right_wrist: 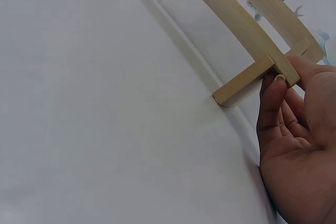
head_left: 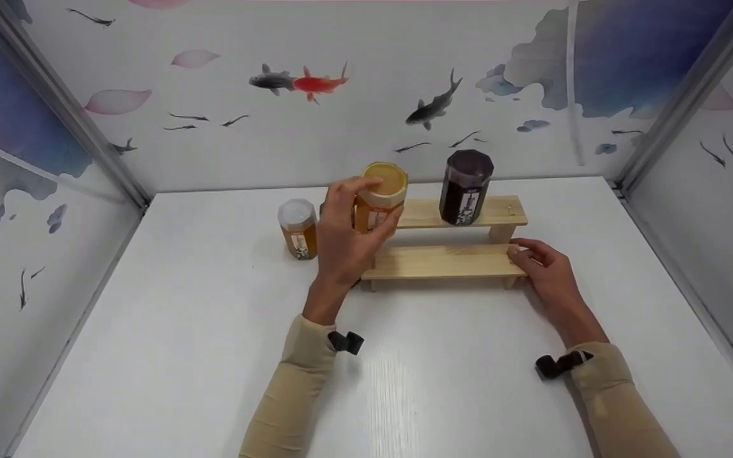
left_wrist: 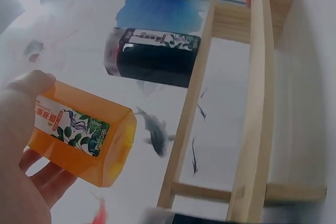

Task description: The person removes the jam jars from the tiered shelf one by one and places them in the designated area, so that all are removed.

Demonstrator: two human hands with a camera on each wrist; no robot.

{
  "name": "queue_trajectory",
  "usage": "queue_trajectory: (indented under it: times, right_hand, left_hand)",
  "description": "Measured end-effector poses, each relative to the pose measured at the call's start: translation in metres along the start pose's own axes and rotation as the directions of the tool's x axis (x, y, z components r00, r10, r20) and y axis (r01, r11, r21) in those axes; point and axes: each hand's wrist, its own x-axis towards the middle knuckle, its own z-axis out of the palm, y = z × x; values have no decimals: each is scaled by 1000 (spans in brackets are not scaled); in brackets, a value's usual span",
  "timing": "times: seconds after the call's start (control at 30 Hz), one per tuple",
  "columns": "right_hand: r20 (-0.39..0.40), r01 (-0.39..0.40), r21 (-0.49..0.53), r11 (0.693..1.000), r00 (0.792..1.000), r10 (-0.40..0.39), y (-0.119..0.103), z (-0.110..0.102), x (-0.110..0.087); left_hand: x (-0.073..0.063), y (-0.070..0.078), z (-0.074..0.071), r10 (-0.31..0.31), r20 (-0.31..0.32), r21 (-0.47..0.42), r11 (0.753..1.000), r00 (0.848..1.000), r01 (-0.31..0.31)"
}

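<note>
My left hand [head_left: 349, 245] grips a jar of orange contents [head_left: 374, 213] with a yellowish lid, raised over the left part of a two-step wooden rack [head_left: 443, 262]. In the left wrist view, the jar [left_wrist: 86, 135] shows a leafy label, and its base is apart from the shelf boards. At the right end of the lower board, my right hand [head_left: 548, 267] pinches the wood between thumb and fingers. The right wrist view shows that board's end [right_wrist: 283, 72] in its grip. A dark jar [head_left: 465, 191] with a white label stands upright on the upper board.
Left of the rack, a second amber jar [head_left: 298, 232] with a pale lid stands on the white table [head_left: 188, 331]. Patterned panels [head_left: 366, 140] with painted fish enclose the table at the back and sides. Part of another dark object shows at the left wrist view's bottom edge.
</note>
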Motion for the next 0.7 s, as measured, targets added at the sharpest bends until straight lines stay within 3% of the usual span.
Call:
queue_trajectory:
  times: [0.17, 0.4, 0.53, 0.7]
  right_hand:
    - [4, 10, 58, 998, 1000, -10, 2, 1, 1]
    - [5, 5, 55, 998, 1000, -5, 4, 1, 3]
    - [7, 0, 74, 997, 1000, 0, 4, 0, 2]
    - [0, 8, 73, 997, 1000, -8, 2, 0, 3]
  left_hand:
    - [-5, -17, -33, 10, -7, 61, 998, 1000, -10]
    - [-4, -29, -72, -73, -77, 74, 994, 994, 79]
    - [-5, -38, -82, -125, -108, 96, 986, 986, 136]
    - [-7, -45, -83, -150, -94, 124, 979, 984, 161]
